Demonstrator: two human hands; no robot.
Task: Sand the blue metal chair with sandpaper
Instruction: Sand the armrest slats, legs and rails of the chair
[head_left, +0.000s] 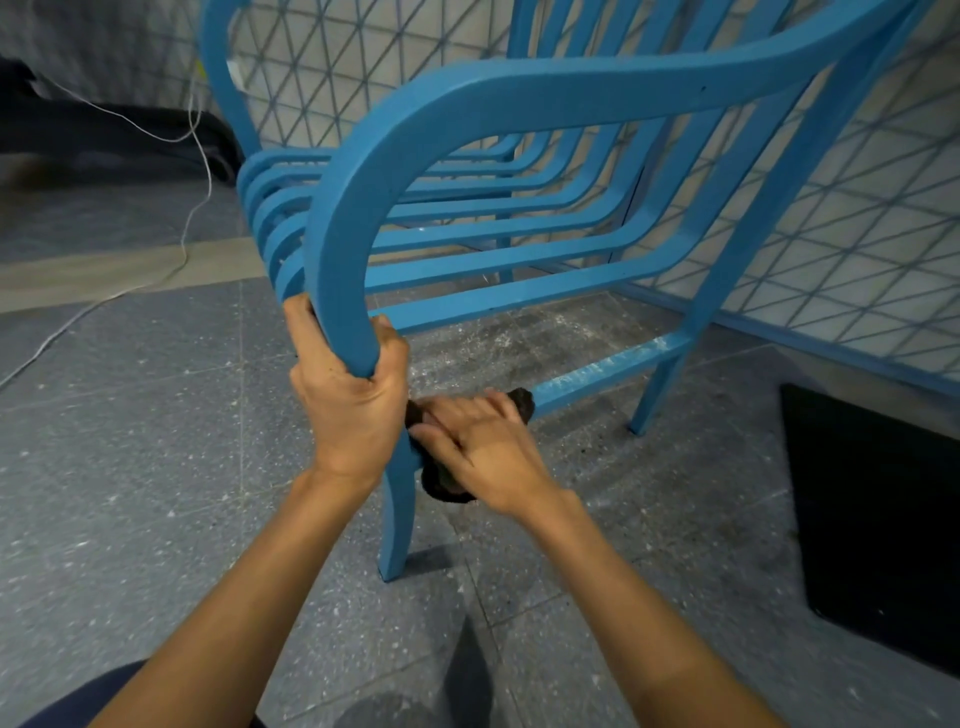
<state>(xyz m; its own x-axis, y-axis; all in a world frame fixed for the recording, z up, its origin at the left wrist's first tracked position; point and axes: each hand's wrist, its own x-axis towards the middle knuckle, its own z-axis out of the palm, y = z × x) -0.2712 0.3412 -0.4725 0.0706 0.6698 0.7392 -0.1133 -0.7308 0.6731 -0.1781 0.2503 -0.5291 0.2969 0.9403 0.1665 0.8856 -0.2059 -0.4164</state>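
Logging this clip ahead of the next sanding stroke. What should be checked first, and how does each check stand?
1. Chair steadied: left hand grips the front curve of its armrest. Ok.
2. Sandpaper held: right hand has it. Ok.
3. Paper on metal: it lies where the front leg meets the lower side rail. Ok.
4. Rail ahead free: nothing lies on it. Ok.
5. All feet on the floor: only two feet show. Cannot tell.
6. Grit left on the paper: cannot tell.
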